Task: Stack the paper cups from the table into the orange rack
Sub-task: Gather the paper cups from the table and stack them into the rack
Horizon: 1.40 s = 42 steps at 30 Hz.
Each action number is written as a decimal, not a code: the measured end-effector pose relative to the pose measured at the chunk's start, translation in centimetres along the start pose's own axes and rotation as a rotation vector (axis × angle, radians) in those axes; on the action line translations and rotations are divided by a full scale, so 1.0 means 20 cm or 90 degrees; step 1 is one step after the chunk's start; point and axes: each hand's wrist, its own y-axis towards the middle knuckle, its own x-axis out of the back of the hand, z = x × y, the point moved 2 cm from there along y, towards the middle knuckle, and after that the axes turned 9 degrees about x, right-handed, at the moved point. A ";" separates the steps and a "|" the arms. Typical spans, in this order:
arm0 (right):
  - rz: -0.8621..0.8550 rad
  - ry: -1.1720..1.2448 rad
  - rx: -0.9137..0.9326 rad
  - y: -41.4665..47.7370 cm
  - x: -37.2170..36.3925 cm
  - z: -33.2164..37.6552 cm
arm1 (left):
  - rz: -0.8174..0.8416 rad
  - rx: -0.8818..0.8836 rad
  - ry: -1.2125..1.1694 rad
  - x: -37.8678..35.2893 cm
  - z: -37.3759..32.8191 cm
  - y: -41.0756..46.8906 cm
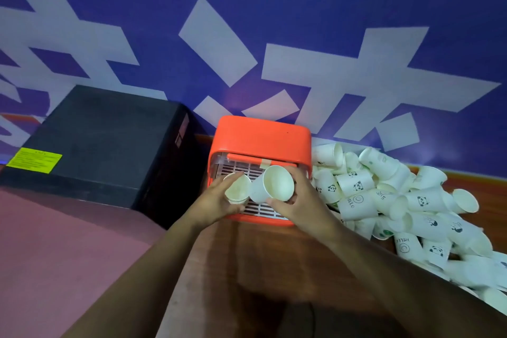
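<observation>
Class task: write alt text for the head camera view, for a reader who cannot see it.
Two bare hands each hold paper cups over the orange rack: the left hand grips a small nested stack, the right hand a single tilted cup. A pile of loose cups lies on the table to the right.

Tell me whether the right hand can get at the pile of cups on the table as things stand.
Probably not right away: the right hand is already holding a paper cup over the orange rack. The pile of cups lies just to its right with nothing between, so once freed, likely yes.

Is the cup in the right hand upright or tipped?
Tipped. The cup in the right hand leans, its open mouth facing the camera and interior visible, above the orange rack.
</observation>
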 end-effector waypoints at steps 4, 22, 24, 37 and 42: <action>0.026 0.008 0.001 0.02 -0.04 0.01 | 0.002 0.058 -0.100 0.00 0.10 0.01; 0.129 -0.253 0.047 0.18 -0.28 0.06 | 0.048 0.023 -0.153 0.07 0.17 0.05; 0.145 -0.260 0.037 0.18 -0.30 0.04 | 0.042 0.027 -0.162 0.07 0.19 0.05; 0.221 -0.227 0.015 0.19 -0.36 -0.09 | 0.065 -0.001 -0.190 0.04 0.25 0.05; 0.170 -0.130 -0.055 0.20 -0.39 -0.15 | 0.056 0.015 -0.182 0.00 0.26 0.06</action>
